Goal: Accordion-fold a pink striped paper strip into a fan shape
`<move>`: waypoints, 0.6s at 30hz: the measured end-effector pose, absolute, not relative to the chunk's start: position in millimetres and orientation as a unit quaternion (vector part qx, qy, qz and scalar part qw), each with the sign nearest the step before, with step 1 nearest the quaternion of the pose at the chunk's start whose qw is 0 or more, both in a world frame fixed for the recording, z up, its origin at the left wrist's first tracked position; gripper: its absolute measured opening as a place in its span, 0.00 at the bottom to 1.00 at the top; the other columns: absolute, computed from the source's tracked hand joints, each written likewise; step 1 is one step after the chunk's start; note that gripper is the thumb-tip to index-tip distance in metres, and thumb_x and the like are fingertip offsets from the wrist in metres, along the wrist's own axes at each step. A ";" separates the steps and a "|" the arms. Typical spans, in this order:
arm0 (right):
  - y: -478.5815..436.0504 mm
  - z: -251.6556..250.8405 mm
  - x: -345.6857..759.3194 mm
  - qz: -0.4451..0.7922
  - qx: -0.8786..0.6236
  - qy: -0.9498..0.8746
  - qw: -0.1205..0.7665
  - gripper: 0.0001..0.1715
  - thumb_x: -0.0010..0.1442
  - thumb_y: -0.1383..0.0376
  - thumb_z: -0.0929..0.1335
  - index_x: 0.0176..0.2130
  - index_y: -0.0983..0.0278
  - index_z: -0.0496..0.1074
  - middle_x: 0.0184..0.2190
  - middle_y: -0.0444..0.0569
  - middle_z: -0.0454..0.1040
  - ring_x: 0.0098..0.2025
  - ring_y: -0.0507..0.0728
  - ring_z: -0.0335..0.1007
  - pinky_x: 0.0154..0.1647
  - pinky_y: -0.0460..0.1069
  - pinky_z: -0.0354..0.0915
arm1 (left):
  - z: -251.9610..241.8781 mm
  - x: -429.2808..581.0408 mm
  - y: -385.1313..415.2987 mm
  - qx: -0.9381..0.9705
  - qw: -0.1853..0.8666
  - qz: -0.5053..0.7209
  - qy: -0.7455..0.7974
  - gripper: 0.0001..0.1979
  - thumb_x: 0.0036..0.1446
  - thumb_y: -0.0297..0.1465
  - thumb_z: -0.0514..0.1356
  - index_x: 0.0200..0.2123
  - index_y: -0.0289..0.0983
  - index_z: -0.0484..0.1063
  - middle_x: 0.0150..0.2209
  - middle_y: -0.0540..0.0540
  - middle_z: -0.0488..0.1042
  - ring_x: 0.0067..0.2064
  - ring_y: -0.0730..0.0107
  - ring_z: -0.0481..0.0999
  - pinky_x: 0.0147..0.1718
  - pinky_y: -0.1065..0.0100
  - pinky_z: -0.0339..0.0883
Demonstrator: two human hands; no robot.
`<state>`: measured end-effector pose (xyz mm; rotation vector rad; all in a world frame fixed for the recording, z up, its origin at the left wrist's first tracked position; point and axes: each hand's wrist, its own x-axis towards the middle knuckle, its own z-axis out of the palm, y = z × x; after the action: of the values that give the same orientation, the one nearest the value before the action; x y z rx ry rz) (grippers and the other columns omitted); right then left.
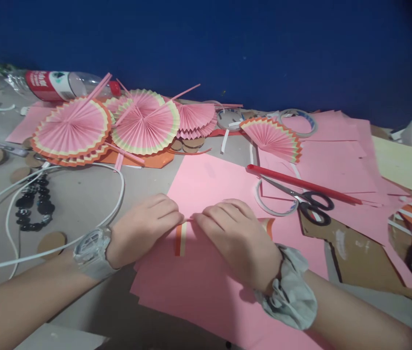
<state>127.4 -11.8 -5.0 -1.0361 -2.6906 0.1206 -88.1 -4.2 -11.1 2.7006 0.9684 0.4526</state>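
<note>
Banded paper (180,240), with an orange and cream edge, lies beneath the person's fingertips on pink sheets (207,177), in the middle of the table. Left hand (143,223) and right hand (233,238) come together over it, fingers curled and closed down on a thin edge of the paper, the two sets of tips just apart (the thumbs are hidden, so how tight the pinch is I cannot tell). Another orange corner peeks out beyond the right hand.

On the left wrist sits a pale watch (92,248); around the right, a grey-green scrunchie (291,291). Just past the right hand, scissors (300,198) lie partly over a tape roll (278,213), near a red stick (308,185), with torn cardboard (366,257) farther right. Past the left hand, a white cable (123,187) loops near black beads (47,208).

Farther out, behind the hands, rest pleated paper fans: an orange-rimmed round one (70,126), a yellow-rimmed one (145,133) and a part-opened one (273,138). A plastic bottle (47,86) lies on its side behind them, before a blue backdrop (206,48).
</note>
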 end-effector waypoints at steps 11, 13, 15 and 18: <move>-2.0 -20.0 121.6 0.144 -0.356 -0.910 0.155 0.07 0.61 0.70 0.61 0.38 0.65 0.68 0.33 0.47 0.70 0.37 0.54 0.63 0.43 0.51 0.54 | -9.2 -89.5 -8.3 0.901 0.157 0.134 0.382 0.12 0.62 0.24 0.47 0.46 0.34 0.67 0.42 0.43 0.69 0.43 0.66 0.67 0.43 0.65 0.62; -0.4 -22.6 121.4 0.155 -0.363 -0.904 0.165 0.08 0.62 0.68 0.60 0.37 0.64 0.68 0.33 0.47 0.71 0.38 0.53 0.63 0.42 0.51 0.54 | -5.1 -90.3 -16.7 0.890 0.148 0.121 0.415 0.13 0.62 0.25 0.48 0.48 0.35 0.65 0.43 0.43 0.68 0.44 0.66 0.67 0.44 0.65 0.62; 0.8 -23.6 120.5 0.163 -0.366 -0.900 0.171 0.09 0.63 0.68 0.60 0.37 0.64 0.68 0.32 0.47 0.71 0.38 0.53 0.63 0.42 0.51 0.54 | -1.3 -90.7 -30.6 0.886 0.137 0.080 0.436 0.14 0.61 0.27 0.50 0.50 0.37 0.64 0.42 0.44 0.68 0.42 0.65 0.67 0.41 0.64 0.63; 2.3 -22.7 118.7 0.170 -0.371 -0.896 0.178 0.11 0.64 0.66 0.59 0.37 0.64 0.69 0.32 0.47 0.72 0.38 0.53 0.64 0.42 0.51 0.53 | 0.3 -91.0 -53.6 0.909 0.098 0.013 0.404 0.17 0.59 0.35 0.54 0.51 0.38 0.64 0.40 0.44 0.68 0.38 0.62 0.67 0.36 0.62 0.63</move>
<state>118.7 2.3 -22.7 -1.0491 -2.5337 0.4805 -91.0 -53.6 0.3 2.6913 1.1956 0.0371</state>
